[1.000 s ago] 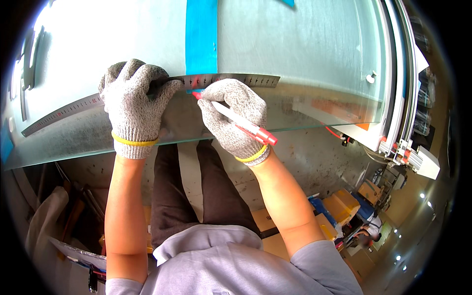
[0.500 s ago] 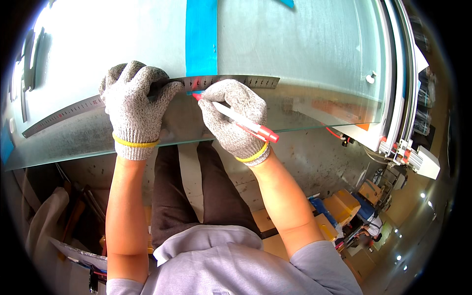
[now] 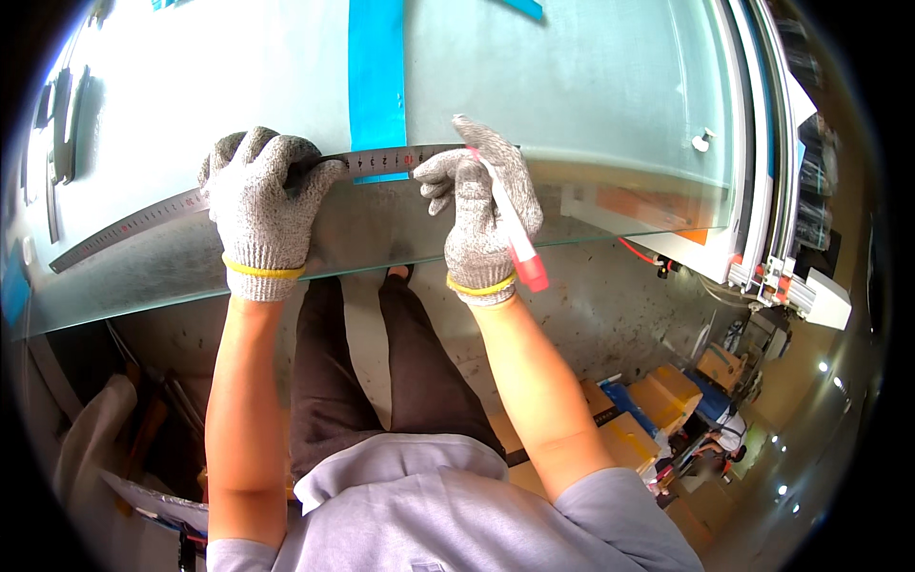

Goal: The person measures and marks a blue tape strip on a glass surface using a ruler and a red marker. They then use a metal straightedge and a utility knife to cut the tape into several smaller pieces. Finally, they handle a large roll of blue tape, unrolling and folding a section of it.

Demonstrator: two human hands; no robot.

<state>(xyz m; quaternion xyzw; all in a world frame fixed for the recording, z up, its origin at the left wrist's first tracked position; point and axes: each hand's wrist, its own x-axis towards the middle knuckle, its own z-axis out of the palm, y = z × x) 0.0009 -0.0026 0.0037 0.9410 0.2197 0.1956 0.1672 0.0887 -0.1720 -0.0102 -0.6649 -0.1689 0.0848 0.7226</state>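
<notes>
A long steel ruler (image 3: 133, 224) lies across the glass sheet (image 3: 572, 105) close to its front edge, over the lower part of a blue tape strip (image 3: 378, 76). In a grey knitted glove with a yellow cuff, my left hand (image 3: 262, 210) presses the ruler down with curled fingers. My right hand (image 3: 486, 210), gloved the same way, holds a white marker pen (image 3: 515, 224) with red ends between thumb and fingers. This hand is over the ruler's right end and partly hides it. Motion blurs the marker and the nearby fingers slightly.
Dark tools (image 3: 62, 124) lie on the glass at the far left. A white machine rail (image 3: 762, 143) runs along the right side. Cardboard boxes (image 3: 662, 396) stand on the floor at the lower right, near another person (image 3: 729, 434).
My right hand has moved right, away from the tape, and turned, with the marker now more upright. The ruler has slid along the edge under my left hand, or its visible markings have shifted.
</notes>
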